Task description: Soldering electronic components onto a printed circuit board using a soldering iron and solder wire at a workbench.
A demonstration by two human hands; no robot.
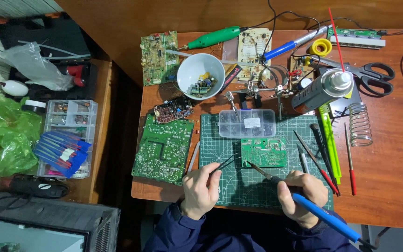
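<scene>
The table (388, 154) carries a green cutting mat (239, 186), which protects the wood. On the mat lies a small green circuit board (263, 152). Right hand (301, 196) closes around a blue soldering iron (325, 215), tip at the board's lower left corner. Left hand (200, 190) pinches thin black tweezers (225, 164) pointing to the same corner.

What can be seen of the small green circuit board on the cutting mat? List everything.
The small green circuit board is rectangular and lies flat on the green cutting mat, just below the clear compartment box. Its upturned face shows pale traces and solder points. The blue-handled soldering iron in the right hand meets its lower left edge, where thin black tweezers from the left hand also reach.
</scene>
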